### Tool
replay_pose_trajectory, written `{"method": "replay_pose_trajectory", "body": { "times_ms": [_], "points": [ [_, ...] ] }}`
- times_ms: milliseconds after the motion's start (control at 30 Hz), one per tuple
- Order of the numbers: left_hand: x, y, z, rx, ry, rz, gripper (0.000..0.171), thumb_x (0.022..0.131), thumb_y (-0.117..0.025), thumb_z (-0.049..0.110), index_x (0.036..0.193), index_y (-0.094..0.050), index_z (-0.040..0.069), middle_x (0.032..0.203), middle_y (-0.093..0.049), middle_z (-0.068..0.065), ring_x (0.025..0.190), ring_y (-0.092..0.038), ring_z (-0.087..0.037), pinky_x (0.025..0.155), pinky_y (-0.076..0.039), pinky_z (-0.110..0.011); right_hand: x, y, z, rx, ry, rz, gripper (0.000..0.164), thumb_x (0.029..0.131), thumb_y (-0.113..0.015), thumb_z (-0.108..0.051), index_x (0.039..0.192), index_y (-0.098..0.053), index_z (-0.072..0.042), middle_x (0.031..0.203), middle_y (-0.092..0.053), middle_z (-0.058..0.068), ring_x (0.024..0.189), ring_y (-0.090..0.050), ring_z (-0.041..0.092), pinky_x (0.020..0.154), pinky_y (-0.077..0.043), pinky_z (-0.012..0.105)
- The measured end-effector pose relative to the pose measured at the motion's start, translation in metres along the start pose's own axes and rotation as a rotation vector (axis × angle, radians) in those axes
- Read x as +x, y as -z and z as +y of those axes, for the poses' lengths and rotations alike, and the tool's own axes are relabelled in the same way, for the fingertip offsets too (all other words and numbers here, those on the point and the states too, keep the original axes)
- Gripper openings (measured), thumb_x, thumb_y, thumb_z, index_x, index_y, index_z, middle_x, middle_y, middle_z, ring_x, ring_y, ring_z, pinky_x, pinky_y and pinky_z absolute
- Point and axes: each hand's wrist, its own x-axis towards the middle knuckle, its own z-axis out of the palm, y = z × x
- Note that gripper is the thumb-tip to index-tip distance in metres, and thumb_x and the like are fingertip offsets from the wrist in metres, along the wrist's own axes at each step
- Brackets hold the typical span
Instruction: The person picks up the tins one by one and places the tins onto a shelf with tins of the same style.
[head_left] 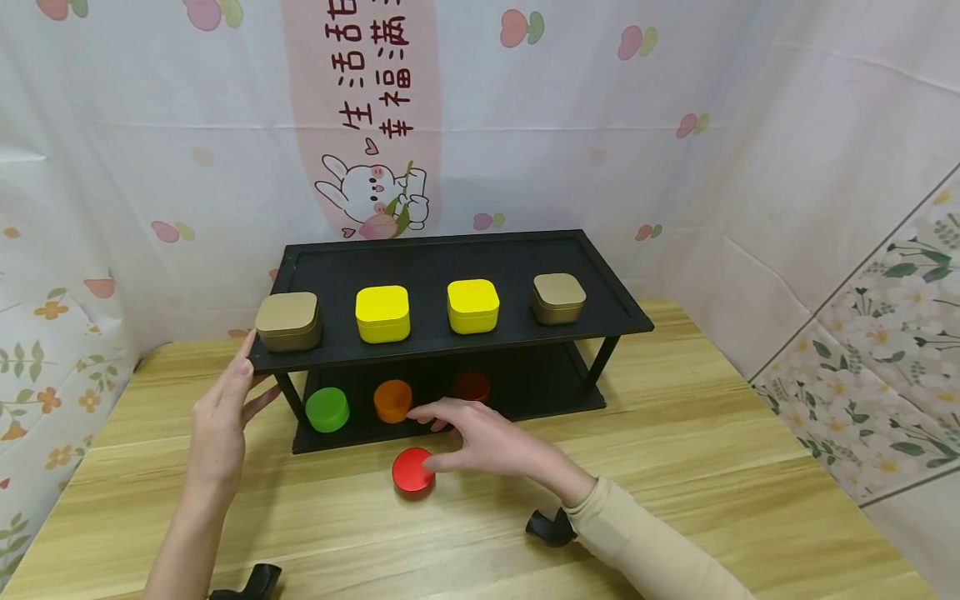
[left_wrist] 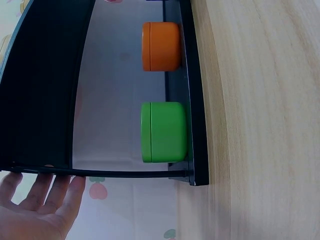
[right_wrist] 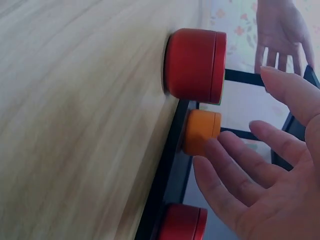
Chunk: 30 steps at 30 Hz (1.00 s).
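My left hand (head_left: pixel 220 417) rests its fingers against the left end of the black two-tier rack (head_left: pixel 442 250); in the left wrist view the fingertips (left_wrist: pixel 56 187) touch the upper shelf's side edge. My right hand (head_left: pixel 480 437) hovers before the lower shelf, fingers spread and holding nothing. Beneath its thumb a round red tin (head_left: pixel 412 471) stands on the table; a gap shows between them in the right wrist view. On the lower shelf stand a green tin (left_wrist: pixel 165 132), an orange tin (right_wrist: pixel 200 132) and another red tin (right_wrist: pixel 185 222), partly behind the right hand in the head view.
Along the upper shelf sit two yellow square tins (head_left: pixel 382 314) and two brownish-gold ones (head_left: pixel 288 322) at the ends. Black curved pieces (head_left: pixel 551 529) show by both forearms. A patterned curtain (head_left: pixel 525 150) hangs behind the wooden table (head_left: pixel 675 467).
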Motion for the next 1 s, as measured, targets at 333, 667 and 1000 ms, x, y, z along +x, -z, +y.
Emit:
{"method": "replay_pose_trajectory", "body": {
  "times_ms": [333, 667, 1000],
  "points": [
    [-0.001, 0.001, 0.0, 0.001, 0.002, 0.005, 0.046, 0.112, -0.044, 0.028, 0.156, -0.045, 0.015, 0.158, -0.05, 0.012, 0.118, -0.063, 0.004, 0.093, -0.056, -0.01, 0.006, -0.012, -0.005, -0.046, 0.015, -0.066, 0.065, 0.091, -0.079, -0.037, 0.149, -0.055, -0.02, 0.146, -0.061, -0.001, 0.125, -0.062, 0.014, 0.105, -0.053, 0.027],
    [-0.001, 0.0, 0.0, 0.006, 0.007, 0.009, 0.046, 0.112, -0.044, 0.028, 0.156, -0.046, 0.015, 0.158, -0.05, 0.011, 0.118, -0.063, 0.004, 0.092, -0.056, -0.009, 0.005, -0.017, -0.009, -0.103, 0.009, -0.096, 0.066, 0.091, -0.078, -0.04, 0.151, -0.052, -0.026, 0.146, -0.059, -0.006, 0.13, -0.056, 0.012, 0.106, -0.052, 0.027],
    [-0.001, -0.001, 0.001, 0.011, 0.005, 0.009, 0.046, 0.112, -0.043, 0.028, 0.155, -0.046, 0.015, 0.158, -0.05, 0.011, 0.118, -0.063, 0.005, 0.092, -0.056, -0.009, 0.006, -0.023, -0.009, -0.125, 0.039, -0.098, 0.067, 0.09, -0.079, -0.036, 0.15, -0.053, -0.024, 0.147, -0.06, -0.004, 0.124, -0.057, 0.011, 0.096, -0.051, 0.017]
  ]
}}
